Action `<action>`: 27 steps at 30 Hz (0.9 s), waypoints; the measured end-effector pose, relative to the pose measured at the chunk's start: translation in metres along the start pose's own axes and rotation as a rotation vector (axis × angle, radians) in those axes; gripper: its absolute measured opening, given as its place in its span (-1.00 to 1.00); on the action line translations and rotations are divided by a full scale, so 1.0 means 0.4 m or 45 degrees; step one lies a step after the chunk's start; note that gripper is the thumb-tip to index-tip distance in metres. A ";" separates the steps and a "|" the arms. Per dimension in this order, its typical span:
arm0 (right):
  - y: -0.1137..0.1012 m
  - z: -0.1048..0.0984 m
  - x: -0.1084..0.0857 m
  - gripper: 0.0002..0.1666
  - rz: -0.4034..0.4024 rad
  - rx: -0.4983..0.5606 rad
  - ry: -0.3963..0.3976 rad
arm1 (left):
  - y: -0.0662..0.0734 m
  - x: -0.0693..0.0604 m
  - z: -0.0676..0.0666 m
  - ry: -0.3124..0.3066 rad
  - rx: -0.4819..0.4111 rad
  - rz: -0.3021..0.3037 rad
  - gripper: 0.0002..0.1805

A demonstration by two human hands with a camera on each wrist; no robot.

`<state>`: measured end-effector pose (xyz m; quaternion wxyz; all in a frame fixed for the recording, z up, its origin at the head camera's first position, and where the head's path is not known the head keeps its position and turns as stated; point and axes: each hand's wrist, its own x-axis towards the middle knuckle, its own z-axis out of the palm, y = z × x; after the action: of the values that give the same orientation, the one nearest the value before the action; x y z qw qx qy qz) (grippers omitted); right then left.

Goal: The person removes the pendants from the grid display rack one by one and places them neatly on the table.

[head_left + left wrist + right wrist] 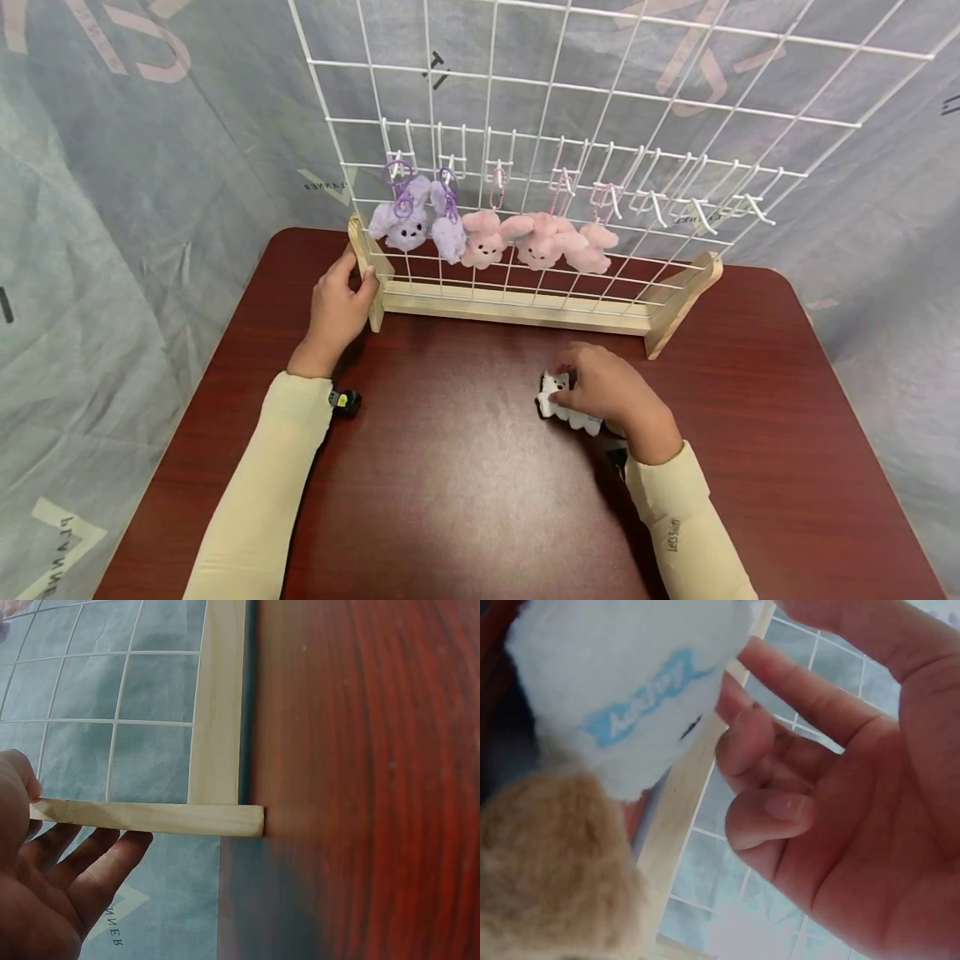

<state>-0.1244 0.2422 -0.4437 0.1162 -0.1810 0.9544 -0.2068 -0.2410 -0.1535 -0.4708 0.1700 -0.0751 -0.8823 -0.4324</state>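
One white plush (634, 697), partly hidden | right fingers (810, 694) pinching it | left fingers (112, 866) gripping wooden leg (157, 817)

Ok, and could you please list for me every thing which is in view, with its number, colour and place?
White plush toy: one, white with blue lettering, at the right hand
Brown fuzzy piece: one, brown, beside that toy; whether attached, unclear
Purple plush toys: two, purple, hanging at the grid's left
Pink plush toys: three, pink, hanging next to them
Loops: several, purple and pink, above the hanging toys
Hooks: eight, white, along the grid; the three rightmost bare
Wire grid: one, white, upright in the stand
Wooden stand: one, pale, on the table
Table: one, red-brown, below
Backdrop: grey, behind
Wrist devices: two, dark, at the wrists
Sleeves: two, pale yellow, on the arms
Hands: two, left on the stand's left end, right at the white toy
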 end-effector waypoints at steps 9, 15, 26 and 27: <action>-0.014 -0.015 0.007 -0.81 -0.006 0.144 0.573 | 0.000 0.005 0.001 0.014 0.008 0.021 -0.50; -0.032 -0.041 0.019 -0.88 -0.044 0.389 1.200 | -0.001 0.008 0.004 0.032 0.013 0.040 -0.54; -0.077 -0.127 0.062 -0.67 -0.197 0.678 1.537 | 0.004 0.005 0.005 0.038 0.011 0.033 -0.61; -0.080 -0.133 0.066 -0.66 -0.187 0.676 1.542 | 0.005 0.005 0.005 0.036 0.012 0.032 -0.61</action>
<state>-0.1547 0.2235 -0.3862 -0.4144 -0.0627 0.7529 -0.5073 -0.2427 -0.1507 -0.4697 0.1882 -0.0794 -0.8808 -0.4271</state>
